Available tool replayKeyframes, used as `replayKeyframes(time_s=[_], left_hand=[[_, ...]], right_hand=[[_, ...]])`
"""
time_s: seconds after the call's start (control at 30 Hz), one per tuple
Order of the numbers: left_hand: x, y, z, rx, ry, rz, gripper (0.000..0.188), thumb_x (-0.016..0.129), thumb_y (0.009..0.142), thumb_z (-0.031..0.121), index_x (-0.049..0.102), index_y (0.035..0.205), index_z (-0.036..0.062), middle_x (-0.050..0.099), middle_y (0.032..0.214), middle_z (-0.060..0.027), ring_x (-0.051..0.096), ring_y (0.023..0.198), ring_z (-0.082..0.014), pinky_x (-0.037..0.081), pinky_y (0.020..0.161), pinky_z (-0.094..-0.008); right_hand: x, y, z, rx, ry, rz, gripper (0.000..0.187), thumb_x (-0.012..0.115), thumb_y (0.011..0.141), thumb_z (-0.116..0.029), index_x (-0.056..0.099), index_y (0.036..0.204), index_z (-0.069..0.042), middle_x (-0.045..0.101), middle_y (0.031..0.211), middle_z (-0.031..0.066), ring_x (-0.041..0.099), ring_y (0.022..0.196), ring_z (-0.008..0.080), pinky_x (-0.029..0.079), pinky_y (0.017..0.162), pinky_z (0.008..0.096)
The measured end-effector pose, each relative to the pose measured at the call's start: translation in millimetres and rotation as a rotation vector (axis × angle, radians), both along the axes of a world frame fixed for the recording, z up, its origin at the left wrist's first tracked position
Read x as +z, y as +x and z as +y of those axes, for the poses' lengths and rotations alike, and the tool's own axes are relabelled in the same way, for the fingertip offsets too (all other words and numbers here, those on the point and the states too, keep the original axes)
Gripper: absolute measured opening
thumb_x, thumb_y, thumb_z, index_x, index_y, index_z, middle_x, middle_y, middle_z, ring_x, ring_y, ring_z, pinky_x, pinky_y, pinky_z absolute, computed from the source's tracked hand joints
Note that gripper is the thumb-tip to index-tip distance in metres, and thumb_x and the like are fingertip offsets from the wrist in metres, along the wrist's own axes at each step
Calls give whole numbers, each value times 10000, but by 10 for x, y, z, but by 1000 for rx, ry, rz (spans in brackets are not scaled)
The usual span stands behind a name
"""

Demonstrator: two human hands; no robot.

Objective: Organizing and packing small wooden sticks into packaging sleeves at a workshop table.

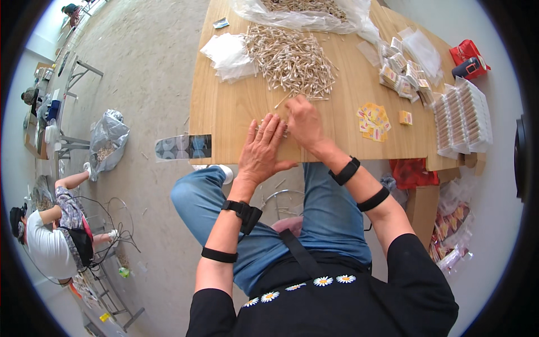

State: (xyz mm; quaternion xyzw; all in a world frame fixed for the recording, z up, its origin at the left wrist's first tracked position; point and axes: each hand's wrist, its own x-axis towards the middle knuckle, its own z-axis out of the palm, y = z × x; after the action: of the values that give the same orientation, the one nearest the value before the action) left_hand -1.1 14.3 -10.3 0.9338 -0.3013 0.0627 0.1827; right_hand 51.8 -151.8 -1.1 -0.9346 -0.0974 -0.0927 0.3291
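Observation:
My left hand (262, 146) lies flat near the table's front edge, its fingers stretched out. Bits of a few cotton swabs (285, 133) show beside and under those fingers. Just right of it is my right hand (305, 123), fingers curled in and their tips hidden. A single cotton swab (281, 102) sits by its knuckles, at the near edge of a large heap of cotton swabs (292, 59). Clear plastic bags (230, 58) lie flat against the heap's left side.
Yellow printed cards (373, 121) and a small yellow box (405, 117) lie on the right of the table (342, 132). Packed swab boxes (463, 121) are stacked at its right edge. A plastic sheet with more swabs (309, 14) is at the back. Another person (53, 244) sits far left.

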Motion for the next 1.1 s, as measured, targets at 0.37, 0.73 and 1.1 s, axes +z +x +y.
replayKeyframes(time_s=[0.37,0.73,1.1], left_hand=[[-53,4,11,17,-3,-20,1093,708,664,718,405,1480,57,386,1524,-124,311,1466,-297,211,1222,-507],[-51,-1,6,25,15,-40,1102,673,665,758,415,1473,54,401,1507,-125,310,1466,-289,206,1225,-495],[-40,0,9,16,5,-47,1092,667,681,749,409,1479,50,403,1509,-128,314,1463,-293,207,1224,-499]], right_hand=[[-35,22,-188,-44,-148,22,87,627,825,-49,630,912,-51,613,991,177,661,853,399,543,744,473],[107,124,-421,65,-35,-80,145,560,830,8,644,936,-43,638,948,180,650,842,402,537,746,478],[118,310,-460,-39,-237,-176,53,611,794,-12,649,820,-39,593,936,176,664,831,373,545,726,464]])
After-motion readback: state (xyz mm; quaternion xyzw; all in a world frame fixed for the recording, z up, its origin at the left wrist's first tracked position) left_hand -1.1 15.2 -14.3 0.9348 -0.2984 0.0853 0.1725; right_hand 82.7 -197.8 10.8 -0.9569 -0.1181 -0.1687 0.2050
